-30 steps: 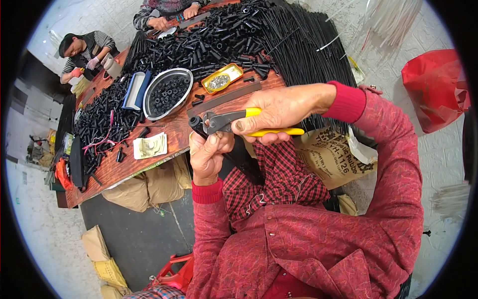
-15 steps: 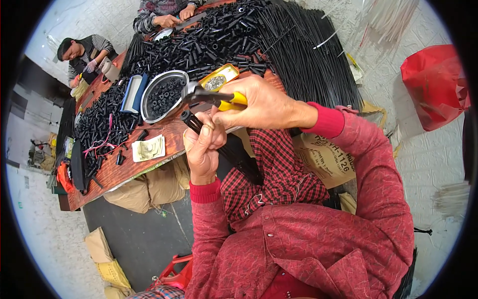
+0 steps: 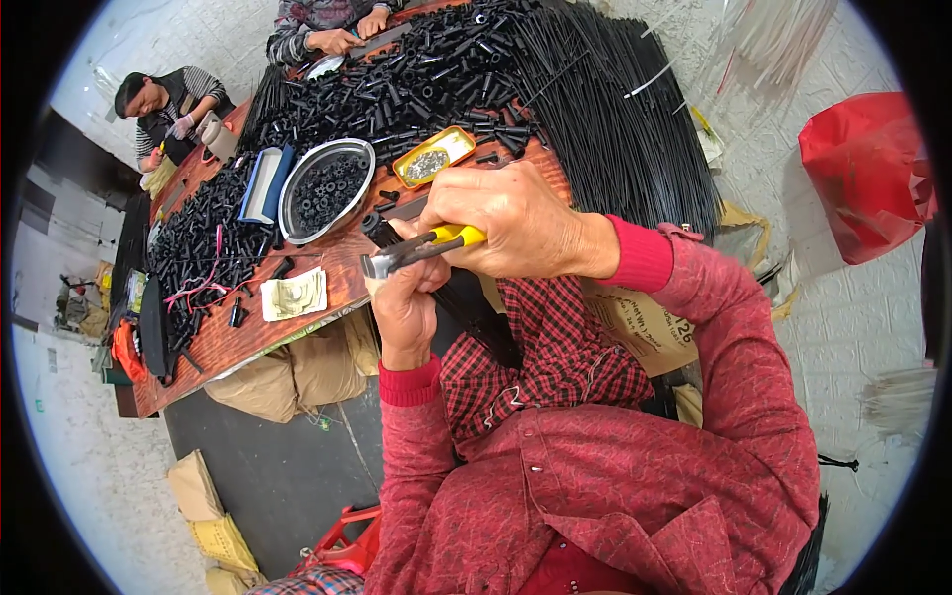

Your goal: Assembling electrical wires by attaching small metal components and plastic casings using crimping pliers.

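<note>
My right hand (image 3: 521,218) is closed around a pair of pincers (image 3: 402,256) with yellow grips. Their metal head lies over the fingers and thumb of my left hand (image 3: 405,322), hiding part of them. That left hand is wrapped round a slim black umbrella frame (image 3: 478,315), which slants down toward my lap. Its dark round end (image 3: 374,225) sticks up just beyond the pincers. Whether the jaws grip anything cannot be seen.
The reddish wooden table (image 3: 223,352) bears heaps of black tubular parts (image 3: 397,94), a round metal tray (image 3: 369,169) of small black rings, a yellow dish (image 3: 458,147) of metal bits, a blue box (image 3: 263,188) and long black rods (image 3: 625,109). Two other people work across it.
The pincers' head has swung down and toward me, from above the dark round end to over my left fingers. My right hand has dropped slightly; the left keeps its hold.
</note>
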The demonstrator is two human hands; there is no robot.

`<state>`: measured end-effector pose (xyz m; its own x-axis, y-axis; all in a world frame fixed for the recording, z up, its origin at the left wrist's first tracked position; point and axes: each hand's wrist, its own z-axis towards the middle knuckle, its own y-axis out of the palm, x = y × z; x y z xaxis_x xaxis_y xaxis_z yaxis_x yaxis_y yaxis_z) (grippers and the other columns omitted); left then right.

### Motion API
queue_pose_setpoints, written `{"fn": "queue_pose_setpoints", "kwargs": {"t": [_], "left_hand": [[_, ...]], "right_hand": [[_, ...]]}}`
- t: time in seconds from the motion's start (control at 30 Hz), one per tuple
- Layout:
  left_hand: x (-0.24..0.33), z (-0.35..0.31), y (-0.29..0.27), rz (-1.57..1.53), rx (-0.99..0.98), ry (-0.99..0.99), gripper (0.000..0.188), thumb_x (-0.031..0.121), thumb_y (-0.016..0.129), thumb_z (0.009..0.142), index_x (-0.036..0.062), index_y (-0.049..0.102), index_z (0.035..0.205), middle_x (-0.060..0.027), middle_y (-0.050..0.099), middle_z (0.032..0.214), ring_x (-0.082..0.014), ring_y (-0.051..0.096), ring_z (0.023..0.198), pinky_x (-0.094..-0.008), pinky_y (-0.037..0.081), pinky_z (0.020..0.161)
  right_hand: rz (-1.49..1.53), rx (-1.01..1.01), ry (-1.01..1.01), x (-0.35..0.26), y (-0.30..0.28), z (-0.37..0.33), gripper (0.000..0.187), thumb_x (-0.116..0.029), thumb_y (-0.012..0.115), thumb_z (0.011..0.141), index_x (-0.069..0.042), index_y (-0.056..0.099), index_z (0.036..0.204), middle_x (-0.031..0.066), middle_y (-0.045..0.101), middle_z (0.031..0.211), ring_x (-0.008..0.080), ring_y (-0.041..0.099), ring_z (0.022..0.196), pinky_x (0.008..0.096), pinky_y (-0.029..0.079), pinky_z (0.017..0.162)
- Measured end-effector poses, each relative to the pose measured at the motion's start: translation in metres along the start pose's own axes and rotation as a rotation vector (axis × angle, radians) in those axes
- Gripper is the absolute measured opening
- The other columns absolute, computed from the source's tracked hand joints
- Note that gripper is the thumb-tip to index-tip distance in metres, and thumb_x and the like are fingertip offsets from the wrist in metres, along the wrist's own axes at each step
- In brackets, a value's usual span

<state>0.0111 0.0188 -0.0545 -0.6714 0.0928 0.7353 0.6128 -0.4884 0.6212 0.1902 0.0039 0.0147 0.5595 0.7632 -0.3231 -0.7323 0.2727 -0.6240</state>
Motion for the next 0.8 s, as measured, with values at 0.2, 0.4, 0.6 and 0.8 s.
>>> {"fn": "queue_pose_setpoints", "kwargs": {"t": [0.2, 0.4, 0.6, 0.8], "left_hand": [[-0.004, 0.003, 0.012, 0.055, 0.024, 0.095, 0.036, 0.03, 0.05, 0.105, 0.002, 0.048, 0.128, 0.0023, 0.043, 0.073, -0.0056, 0.035, 0.059, -0.0205, 0.029, 0.054], [-0.005, 0.005, 0.023, 0.044, 0.044, 0.125, 0.054, 0.038, 0.045, 0.107, 0.0036, 0.035, 0.147, -0.0016, 0.048, 0.078, -0.0062, 0.04, 0.06, -0.0203, 0.031, 0.054], [-0.006, 0.005, 0.02, 0.037, 0.037, 0.126, 0.055, 0.04, 0.046, 0.106, 0.0054, 0.036, 0.148, -0.0024, 0.05, 0.078, -0.0055, 0.04, 0.06, -0.0192, 0.031, 0.053], [-0.006, 0.005, 0.018, 0.042, 0.034, 0.128, 0.057, 0.043, 0.046, 0.105, 0.0058, 0.036, 0.147, -0.0029, 0.051, 0.078, -0.0055, 0.039, 0.06, -0.0194, 0.031, 0.052]], "right_hand": [[0.624, 0.03, 0.544, -0.009, 0.008, 0.006, 0.013, -0.012, 0.068, 0.09, 0.0, 0.066, 0.095, 0.0048, 0.062, 0.069, 0.0116, 0.062, 0.065, 0.0254, 0.046, 0.054], [1.141, 0.021, 0.802, -0.003, 0.019, 0.007, 0.031, -0.018, 0.06, 0.096, 0.006, 0.063, 0.115, 0.0087, 0.065, 0.065, 0.0148, 0.065, 0.052, 0.0276, 0.057, 0.049], [1.154, 0.043, 0.829, -0.007, 0.019, 0.009, 0.031, -0.018, 0.061, 0.094, 0.006, 0.064, 0.113, 0.0078, 0.064, 0.064, 0.0135, 0.063, 0.05, 0.0276, 0.056, 0.048], [1.142, 0.058, 0.84, -0.008, 0.02, 0.01, 0.029, -0.018, 0.062, 0.094, 0.005, 0.066, 0.111, 0.006, 0.064, 0.064, 0.0111, 0.062, 0.051, 0.0247, 0.052, 0.048]]}}
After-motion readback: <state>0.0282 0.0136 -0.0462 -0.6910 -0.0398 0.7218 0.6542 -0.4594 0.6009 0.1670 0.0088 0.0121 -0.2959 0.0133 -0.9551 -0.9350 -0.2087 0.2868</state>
